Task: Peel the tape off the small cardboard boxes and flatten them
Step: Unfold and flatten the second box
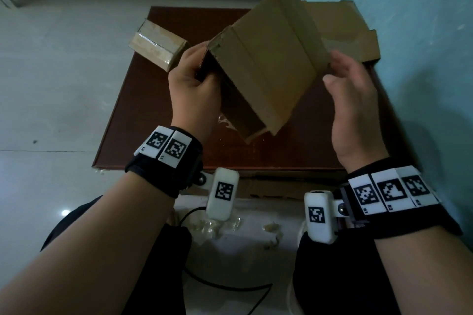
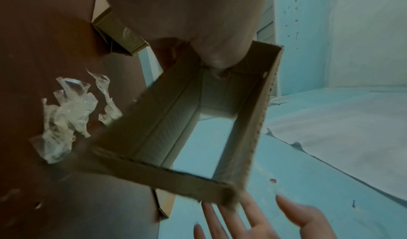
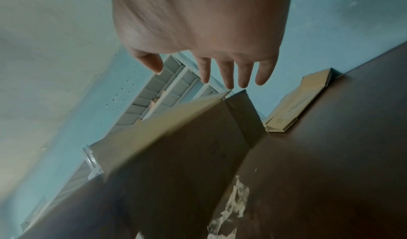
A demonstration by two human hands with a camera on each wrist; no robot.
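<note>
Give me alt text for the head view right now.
The left hand grips an opened cardboard box above a brown board, while the right hand is open beside it. A taped box lies at the board's far left, flattened cardboard far right.

Your head camera looks steeply down from above onto the brown table (image 1: 153, 110), with both forearms reaching in from the bottom edge. Your left wrist camera sits close under the palm and looks along it, straight through the open cardboard box (image 2: 220, 121). Your right wrist camera looks along the outstretched fingers at that box's outer side. All three views share the box and tabletop.
</note>
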